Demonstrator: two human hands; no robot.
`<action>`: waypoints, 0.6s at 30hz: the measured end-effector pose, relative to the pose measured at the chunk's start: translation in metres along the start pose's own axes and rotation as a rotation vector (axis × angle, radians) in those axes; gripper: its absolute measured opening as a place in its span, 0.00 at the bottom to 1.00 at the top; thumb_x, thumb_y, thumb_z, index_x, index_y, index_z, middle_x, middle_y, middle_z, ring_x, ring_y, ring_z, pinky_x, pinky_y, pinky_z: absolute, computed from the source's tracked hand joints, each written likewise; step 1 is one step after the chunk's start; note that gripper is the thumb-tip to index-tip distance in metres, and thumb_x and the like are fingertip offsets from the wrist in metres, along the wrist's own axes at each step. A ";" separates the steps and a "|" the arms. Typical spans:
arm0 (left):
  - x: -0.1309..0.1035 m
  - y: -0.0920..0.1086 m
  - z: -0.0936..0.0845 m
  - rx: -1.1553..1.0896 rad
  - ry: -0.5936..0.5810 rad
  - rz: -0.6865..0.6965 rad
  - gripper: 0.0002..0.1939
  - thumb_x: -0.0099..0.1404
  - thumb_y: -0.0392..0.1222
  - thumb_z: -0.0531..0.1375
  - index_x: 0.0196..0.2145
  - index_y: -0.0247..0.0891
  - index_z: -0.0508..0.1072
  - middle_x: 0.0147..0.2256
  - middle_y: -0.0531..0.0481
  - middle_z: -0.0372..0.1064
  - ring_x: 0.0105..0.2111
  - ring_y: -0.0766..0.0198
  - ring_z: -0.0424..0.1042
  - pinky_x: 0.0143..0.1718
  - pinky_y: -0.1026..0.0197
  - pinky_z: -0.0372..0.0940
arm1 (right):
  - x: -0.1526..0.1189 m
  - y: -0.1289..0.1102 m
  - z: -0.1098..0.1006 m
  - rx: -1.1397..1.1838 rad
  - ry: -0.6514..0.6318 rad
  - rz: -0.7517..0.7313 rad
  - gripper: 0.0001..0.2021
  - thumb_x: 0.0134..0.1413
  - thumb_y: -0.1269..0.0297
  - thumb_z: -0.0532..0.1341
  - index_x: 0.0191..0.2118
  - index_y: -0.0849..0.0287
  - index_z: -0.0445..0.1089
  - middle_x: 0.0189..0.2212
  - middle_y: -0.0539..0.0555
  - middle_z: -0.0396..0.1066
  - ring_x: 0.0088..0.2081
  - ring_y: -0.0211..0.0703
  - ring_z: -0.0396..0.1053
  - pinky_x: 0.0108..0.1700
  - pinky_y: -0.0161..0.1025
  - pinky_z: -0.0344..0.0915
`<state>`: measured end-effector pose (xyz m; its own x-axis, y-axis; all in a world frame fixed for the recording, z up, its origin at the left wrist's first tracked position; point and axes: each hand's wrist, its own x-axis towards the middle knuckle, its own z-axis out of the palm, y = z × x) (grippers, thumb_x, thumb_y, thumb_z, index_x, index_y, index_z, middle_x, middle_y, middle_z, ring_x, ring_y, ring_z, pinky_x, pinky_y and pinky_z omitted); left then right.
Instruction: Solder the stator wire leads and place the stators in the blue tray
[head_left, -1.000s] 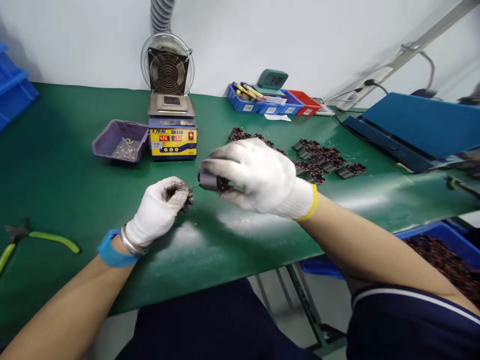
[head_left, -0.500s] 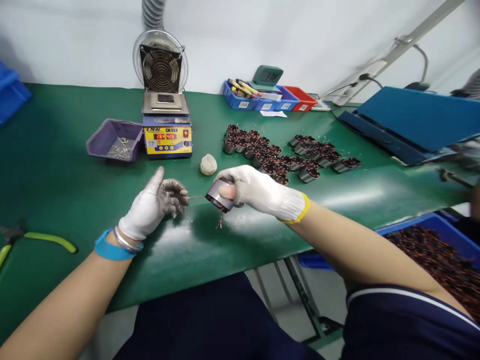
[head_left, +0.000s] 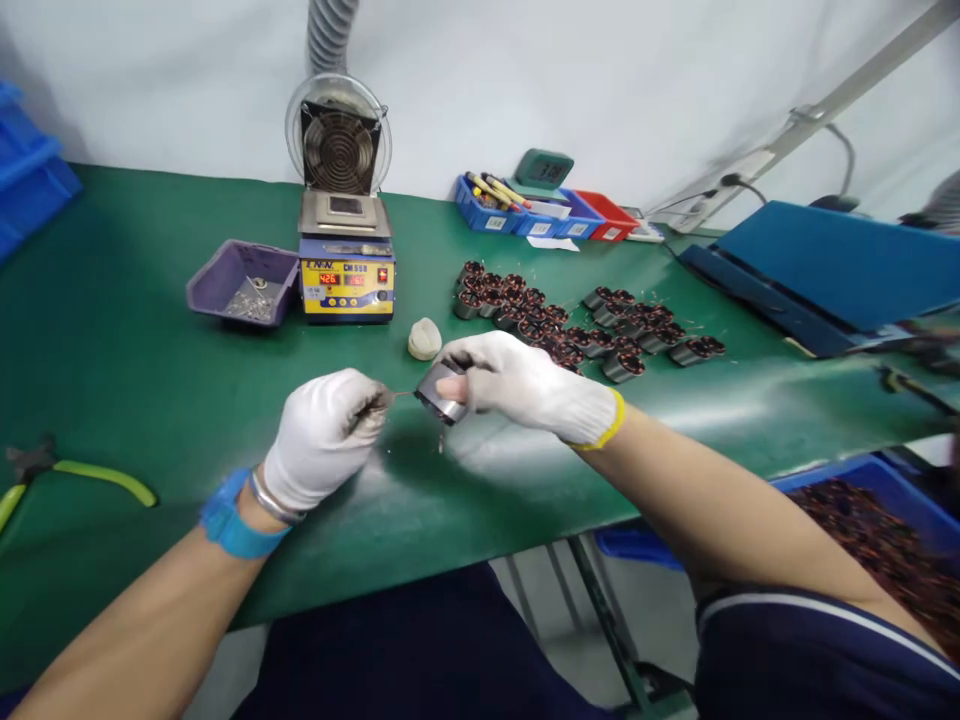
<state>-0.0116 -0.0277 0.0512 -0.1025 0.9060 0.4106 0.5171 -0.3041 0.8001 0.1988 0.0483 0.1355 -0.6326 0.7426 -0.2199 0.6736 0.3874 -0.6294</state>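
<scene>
My right hand (head_left: 510, 385), in a white glove with a bare thumb, grips a grey cylindrical motor stator (head_left: 442, 392) above the green table. A thin copper wire (head_left: 403, 394) runs from the stator's left side to my left hand (head_left: 326, 432). The gloved fingers of that left hand are pinched together on the wire's end. Another short wire hangs below the stator. Just behind the stator, a small whitish round object (head_left: 424, 340) rests on the table.
A yellow-and-blue solder pot unit (head_left: 347, 285) stands behind, with a purple bin (head_left: 244, 285) to its left. Several stators (head_left: 525, 310) stand at the right back. Green-handled cutters (head_left: 101, 478) lie far left. A blue crate (head_left: 870, 510) is at the lower right.
My left hand has turned and closed its fingers on the copper wire. My right hand still holds the stator. The whole view has shifted slightly.
</scene>
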 end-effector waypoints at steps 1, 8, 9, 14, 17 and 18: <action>0.001 -0.005 0.000 0.087 0.056 0.063 0.12 0.66 0.49 0.58 0.35 0.40 0.76 0.34 0.45 0.77 0.35 0.58 0.75 0.43 0.58 0.69 | 0.006 -0.001 -0.006 0.041 -0.020 -0.004 0.21 0.55 0.44 0.59 0.33 0.59 0.75 0.28 0.53 0.76 0.28 0.41 0.70 0.29 0.36 0.61; 0.012 -0.052 0.017 0.779 -0.156 -0.041 0.39 0.65 0.60 0.59 0.62 0.25 0.66 0.65 0.26 0.60 0.63 0.33 0.62 0.63 0.34 0.55 | 0.086 -0.051 -0.077 -0.779 0.432 -0.013 0.23 0.55 0.50 0.64 0.51 0.60 0.75 0.45 0.61 0.76 0.47 0.59 0.74 0.45 0.50 0.68; 0.011 -0.055 0.020 0.839 -0.220 -0.066 0.40 0.65 0.61 0.58 0.63 0.25 0.66 0.66 0.26 0.59 0.64 0.32 0.60 0.64 0.33 0.54 | 0.103 -0.057 -0.085 -0.848 0.439 -0.049 0.24 0.55 0.52 0.64 0.53 0.61 0.74 0.50 0.64 0.74 0.49 0.62 0.73 0.47 0.53 0.67; 0.007 -0.057 0.025 0.900 -0.314 -0.117 0.41 0.67 0.63 0.55 0.66 0.27 0.64 0.68 0.28 0.56 0.67 0.33 0.56 0.66 0.33 0.50 | 0.194 -0.058 -0.102 -1.002 0.458 -0.085 0.22 0.55 0.62 0.65 0.56 0.61 0.71 0.56 0.62 0.69 0.54 0.59 0.70 0.55 0.53 0.66; 0.008 -0.054 0.023 0.883 -0.325 -0.140 0.41 0.67 0.62 0.56 0.66 0.27 0.64 0.69 0.28 0.54 0.68 0.33 0.55 0.66 0.32 0.50 | 0.233 -0.053 -0.094 -0.961 0.444 -0.107 0.20 0.53 0.67 0.65 0.53 0.62 0.72 0.55 0.63 0.69 0.56 0.64 0.69 0.57 0.60 0.66; 0.008 -0.054 0.023 0.876 -0.329 -0.148 0.41 0.67 0.62 0.56 0.66 0.27 0.64 0.69 0.28 0.54 0.68 0.33 0.54 0.66 0.32 0.49 | 0.241 -0.051 -0.091 -0.915 0.439 -0.136 0.19 0.52 0.69 0.65 0.52 0.63 0.73 0.53 0.65 0.70 0.56 0.67 0.68 0.57 0.63 0.66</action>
<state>-0.0204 0.0031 0.0017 -0.0422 0.9959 0.0802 0.9857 0.0284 0.1662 0.0464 0.2574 0.1826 -0.6533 0.7248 0.2189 0.7566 0.6149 0.2221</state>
